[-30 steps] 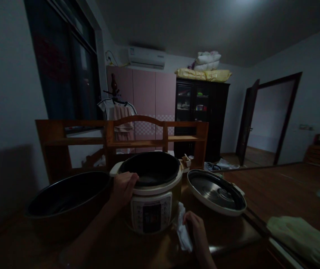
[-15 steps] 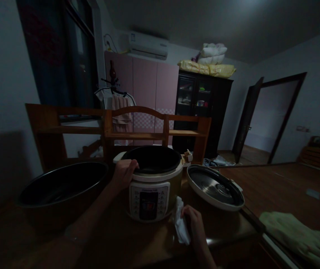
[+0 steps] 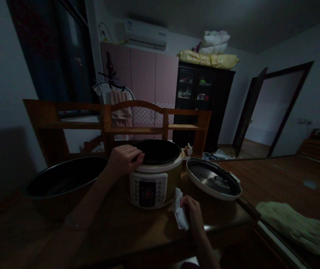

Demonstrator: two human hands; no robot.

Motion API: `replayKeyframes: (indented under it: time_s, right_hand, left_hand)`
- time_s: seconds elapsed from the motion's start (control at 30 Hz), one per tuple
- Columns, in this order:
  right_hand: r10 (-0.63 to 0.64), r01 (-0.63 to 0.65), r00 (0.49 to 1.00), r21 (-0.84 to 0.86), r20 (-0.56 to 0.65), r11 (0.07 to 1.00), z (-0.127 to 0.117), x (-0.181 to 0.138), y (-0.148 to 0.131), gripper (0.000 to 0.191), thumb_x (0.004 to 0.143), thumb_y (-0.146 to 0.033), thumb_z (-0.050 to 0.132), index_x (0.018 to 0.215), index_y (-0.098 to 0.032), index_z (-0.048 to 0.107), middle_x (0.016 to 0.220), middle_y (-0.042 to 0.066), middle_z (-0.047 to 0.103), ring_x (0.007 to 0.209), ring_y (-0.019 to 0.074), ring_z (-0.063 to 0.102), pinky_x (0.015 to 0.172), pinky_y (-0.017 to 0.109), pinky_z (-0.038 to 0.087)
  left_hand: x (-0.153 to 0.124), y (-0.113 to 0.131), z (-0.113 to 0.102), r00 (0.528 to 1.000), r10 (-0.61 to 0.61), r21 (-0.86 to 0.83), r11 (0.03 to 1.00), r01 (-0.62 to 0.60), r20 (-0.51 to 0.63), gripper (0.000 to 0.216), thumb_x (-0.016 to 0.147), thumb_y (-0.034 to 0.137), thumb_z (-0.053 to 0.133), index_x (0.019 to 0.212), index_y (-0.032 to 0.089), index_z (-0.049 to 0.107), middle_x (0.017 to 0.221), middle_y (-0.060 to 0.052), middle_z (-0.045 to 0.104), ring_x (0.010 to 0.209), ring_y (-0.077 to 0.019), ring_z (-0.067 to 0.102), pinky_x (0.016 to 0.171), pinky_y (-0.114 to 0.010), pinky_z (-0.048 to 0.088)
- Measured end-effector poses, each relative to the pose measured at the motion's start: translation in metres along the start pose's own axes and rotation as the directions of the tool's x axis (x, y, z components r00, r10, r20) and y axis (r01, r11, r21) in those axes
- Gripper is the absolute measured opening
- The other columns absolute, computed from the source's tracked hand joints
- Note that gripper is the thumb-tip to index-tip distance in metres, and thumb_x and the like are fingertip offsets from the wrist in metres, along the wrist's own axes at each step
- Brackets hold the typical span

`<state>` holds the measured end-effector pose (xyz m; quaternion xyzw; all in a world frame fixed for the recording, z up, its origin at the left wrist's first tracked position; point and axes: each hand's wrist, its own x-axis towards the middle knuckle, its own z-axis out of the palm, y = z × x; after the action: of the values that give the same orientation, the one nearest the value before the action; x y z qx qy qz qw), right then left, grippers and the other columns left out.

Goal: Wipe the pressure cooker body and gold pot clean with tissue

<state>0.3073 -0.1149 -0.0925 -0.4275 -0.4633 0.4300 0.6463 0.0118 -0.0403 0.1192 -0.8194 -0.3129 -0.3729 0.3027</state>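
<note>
A lidless electric cooker with a white control panel stands on a wooden table. My left hand is closed over the cooker's left rim, fingers curled on its edge. Just right of the cooker's base, my right hand grips a crumpled white cloth, which touches or nearly touches the cooker's side. The cooker's lid lies upside down on the table to the right.
A large dark bowl-shaped pot sits left of the cooker. A wooden shelf rack rises behind it. A pale green cloth lies at lower right. Behind are a pink wardrobe, a dark cabinet and an open doorway.
The view has tilted up, so everything sits lower in frame. My left hand has slid further over the cooker's rim. My right hand stays beside the cooker holding the cloth.
</note>
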Motion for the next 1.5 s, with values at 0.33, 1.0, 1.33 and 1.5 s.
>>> replayKeyframes:
  time_s: [0.33,1.0,1.33,1.5]
  right_hand:
    - [0.021,-0.014,0.996,0.071,-0.089,0.997,-0.001,0.003,-0.008,0.025,0.077,-0.035,0.061,0.057,-0.02,0.06,0.06,-0.003,0.052,0.061,0.0137,0.044,0.06,0.025,0.034]
    - [-0.007,0.009,0.973,0.007,-0.229,1.0,0.005,-0.022,-0.04,0.034,0.077,-0.046,0.077,0.101,-0.021,0.077,0.087,0.003,0.073,0.078,0.0204,0.063,0.071,0.028,0.051]
    - [-0.277,0.218,0.924,-0.233,-0.264,0.948,0.017,-0.057,-0.129,0.043,0.086,-0.045,0.07,0.125,-0.028,0.069,0.136,0.006,0.064,0.131,0.0297,0.054,0.107,0.04,0.044]
    - [-0.336,0.321,0.837,-0.109,-0.432,0.941,0.013,-0.043,-0.133,0.064,0.079,-0.041,0.079,0.137,-0.03,0.054,0.144,0.008,0.057,0.129,0.0272,0.056,0.1,0.037,0.051]
  left_hand:
    - [0.082,0.098,-0.071,0.961,-0.254,0.043,0.965,0.259,-0.106,0.045,0.096,0.049,0.046,0.07,0.02,0.068,0.057,0.0,0.058,0.052,-0.0125,0.048,0.057,-0.029,0.02]
    - [0.079,0.164,-0.003,0.811,0.114,-0.307,0.948,0.084,0.573,0.011,0.092,0.022,0.054,0.095,0.02,0.064,0.098,-0.006,0.069,0.084,-0.0198,0.068,0.061,-0.031,0.04]
    - [0.079,0.146,0.003,0.931,0.151,-0.345,0.938,-0.029,0.331,0.015,0.094,0.023,0.051,0.088,0.021,0.064,0.094,-0.003,0.068,0.091,-0.0214,0.063,0.081,-0.037,0.045]
    - [0.079,0.132,-0.005,0.979,0.073,-0.566,0.823,0.048,0.188,0.015,0.096,0.03,0.05,0.094,0.023,0.064,0.098,-0.001,0.066,0.095,-0.0165,0.06,0.084,-0.032,0.045]
